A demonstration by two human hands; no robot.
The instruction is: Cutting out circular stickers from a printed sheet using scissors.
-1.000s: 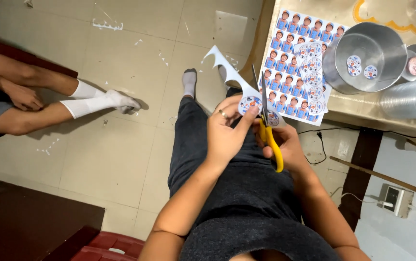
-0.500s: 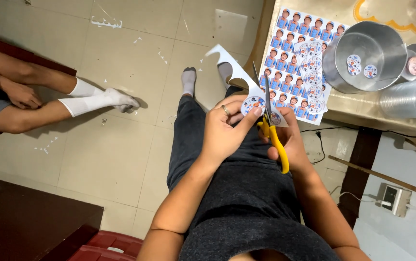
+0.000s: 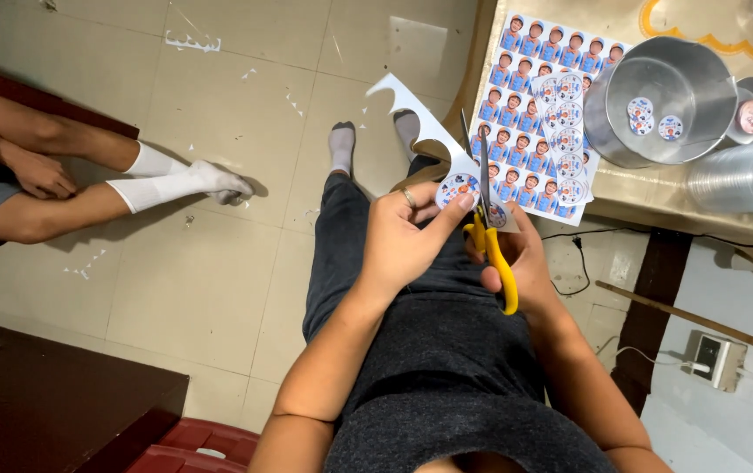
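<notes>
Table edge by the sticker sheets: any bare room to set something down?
Little. The sticker sheets, metal bowl and clear cups crowd it. A bare strip of table lies between bowl and near edge. The floor between the two people's legs is open.

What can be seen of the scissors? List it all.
The scissors have yellow, plastic-looking handles and slim grey metal blades. The right hand grips the handles; the blades point up and away, slightly parted, cutting around a round sticker on the white paper that the left hand holds above the lap.
</notes>
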